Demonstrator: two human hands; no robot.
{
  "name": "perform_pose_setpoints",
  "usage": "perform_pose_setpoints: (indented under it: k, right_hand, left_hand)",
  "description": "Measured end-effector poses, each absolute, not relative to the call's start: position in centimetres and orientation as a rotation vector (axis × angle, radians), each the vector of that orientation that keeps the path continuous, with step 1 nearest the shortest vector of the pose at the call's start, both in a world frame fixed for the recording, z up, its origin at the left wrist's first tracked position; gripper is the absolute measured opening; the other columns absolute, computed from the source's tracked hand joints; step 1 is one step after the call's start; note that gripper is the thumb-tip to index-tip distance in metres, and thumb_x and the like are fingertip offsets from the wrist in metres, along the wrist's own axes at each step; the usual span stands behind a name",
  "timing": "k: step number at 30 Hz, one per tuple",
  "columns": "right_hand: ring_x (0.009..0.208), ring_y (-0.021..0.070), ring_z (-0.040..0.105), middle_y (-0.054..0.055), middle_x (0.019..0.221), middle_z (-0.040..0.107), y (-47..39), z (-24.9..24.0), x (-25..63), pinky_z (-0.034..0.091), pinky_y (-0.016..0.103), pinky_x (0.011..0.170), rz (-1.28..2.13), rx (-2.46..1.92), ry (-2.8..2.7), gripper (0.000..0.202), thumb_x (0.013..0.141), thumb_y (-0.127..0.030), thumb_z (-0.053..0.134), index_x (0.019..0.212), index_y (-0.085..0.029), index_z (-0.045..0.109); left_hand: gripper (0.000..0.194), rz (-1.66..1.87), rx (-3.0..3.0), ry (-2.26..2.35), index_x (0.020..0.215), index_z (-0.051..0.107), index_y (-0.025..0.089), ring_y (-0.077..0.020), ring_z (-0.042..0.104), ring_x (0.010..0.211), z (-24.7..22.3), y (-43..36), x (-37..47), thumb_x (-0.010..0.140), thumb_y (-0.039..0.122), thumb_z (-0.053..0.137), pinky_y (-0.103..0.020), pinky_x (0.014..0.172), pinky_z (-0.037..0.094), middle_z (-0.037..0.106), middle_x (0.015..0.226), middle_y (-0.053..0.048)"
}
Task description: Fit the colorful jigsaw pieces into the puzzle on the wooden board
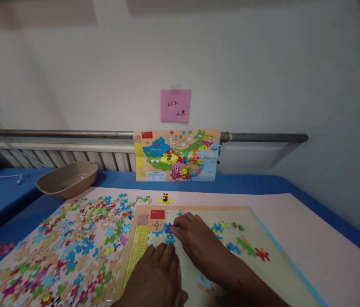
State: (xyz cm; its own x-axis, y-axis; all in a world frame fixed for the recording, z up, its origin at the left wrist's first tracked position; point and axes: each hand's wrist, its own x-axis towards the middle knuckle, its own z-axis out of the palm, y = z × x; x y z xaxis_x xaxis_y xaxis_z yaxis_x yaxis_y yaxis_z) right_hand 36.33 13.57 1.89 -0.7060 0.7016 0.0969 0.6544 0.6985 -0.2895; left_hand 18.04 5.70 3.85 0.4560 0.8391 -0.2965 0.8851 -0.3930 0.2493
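A jigsaw map board (250, 207) lies before me, its upper left corner partly filled around a red flag and a compass design. My right hand (197, 238) reaches over the board with fingertips closed at a purple-and-blue puzzle piece (168, 229), which they partly cover. Just below that piece is a blue puzzle piece (170, 239). My left hand (156, 273) rests palm down by the yellow strip (138, 245), its fingertips near the blue piece and nothing visible in its grasp. What lies under both hands is hidden.
Many loose puzzle pieces (71, 238) spread across the left. Several more pieces (243, 245) lie on the board's right. Behind stand a beige basin (67, 179) and a reference map (176, 155) hung from a pipe (263, 137). A pink note (176, 105) is on the wall.
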Motion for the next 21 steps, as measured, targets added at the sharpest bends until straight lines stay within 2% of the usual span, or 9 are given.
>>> perform_pose_setpoints:
  k: [2, 6, 10, 14, 17, 21]
  right_hand:
    - [0.124, 0.0278, 0.050, 0.005, 0.134, 0.065, 13.6, 1.8, 36.3, 0.036, 0.046, 0.105, 0.351, -1.087, -2.688, 0.024, 0.105, -0.005, 0.062, 0.123, -0.018, 0.070]
    - [0.122, 0.0277, 0.051, 0.005, 0.132, 0.066, 13.6, 1.6, 36.3, 0.037, 0.045, 0.103, 0.317, -1.068, -2.697, 0.024, 0.106, -0.008, 0.062, 0.126, -0.019, 0.070]
    - [0.122, 0.0277, 0.051, 0.005, 0.133, 0.065, 13.6, 1.4, 36.4, 0.036, 0.045, 0.104, 0.317, -1.077, -2.705, 0.028, 0.103, -0.004, 0.063, 0.126, -0.019, 0.071]
    - [0.121, 0.0273, 0.052, 0.005, 0.134, 0.065, 13.6, 1.6, 36.4, 0.038, 0.045, 0.104, 0.317, -1.072, -2.690, 0.027, 0.103, -0.005, 0.064, 0.126, -0.019, 0.070]
    - [0.117, 0.0270, 0.053, 0.006, 0.129, 0.065, 13.8, 2.0, 36.5, 0.040, 0.045, 0.104, 0.337, -1.153, -2.657, 0.022, 0.106, -0.006, 0.059, 0.122, -0.018, 0.070]
    - [0.116, 0.0293, 0.052, 0.009, 0.123, 0.065, 14.0, 3.0, 36.6, 0.040, 0.047, 0.104, 0.295, -1.318, -2.596, 0.011, 0.107, -0.009, 0.061, 0.109, -0.016, 0.070]
  left_hand:
    - [0.062, -0.119, 2.318, 1.483, 0.150, 0.066, 0.009, -0.0427, 0.051, 0.153, 4.1, 5.8, 17.9, 0.101, 0.046, 0.064, -0.060, 0.129, 0.043, 0.056, 0.165, -0.021]
    - [0.064, -0.093, 2.261, 1.499, 0.152, 0.064, 0.007, -0.0416, 0.042, 0.160, 4.2, 5.9, 17.6, 0.099, 0.044, 0.066, -0.058, 0.134, 0.035, 0.048, 0.171, -0.021]
    - [0.061, -0.069, 2.259, 1.493, 0.147, 0.068, 0.009, -0.0409, 0.049, 0.153, 4.1, 5.9, 17.6, 0.096, 0.043, 0.069, -0.056, 0.131, 0.038, 0.055, 0.166, -0.020]
    - [0.045, -0.033, 2.300, 1.502, 0.131, 0.075, 0.013, -0.0380, 0.060, 0.136, 4.5, 5.9, 17.6, 0.095, 0.039, 0.069, -0.056, 0.119, 0.048, 0.069, 0.145, -0.016]
    - [0.028, -0.024, 2.357, 1.552, 0.118, 0.077, 0.018, -0.0351, 0.064, 0.125, 5.0, 6.3, 17.3, 0.100, 0.029, 0.060, -0.056, 0.112, 0.051, 0.073, 0.130, -0.012]
    - [0.027, -0.018, 2.371, 1.734, 0.108, 0.078, 0.016, -0.0359, 0.067, 0.118, 5.5, 7.2, 16.8, 0.100, 0.016, 0.052, -0.057, 0.106, 0.052, 0.075, 0.119, -0.014]
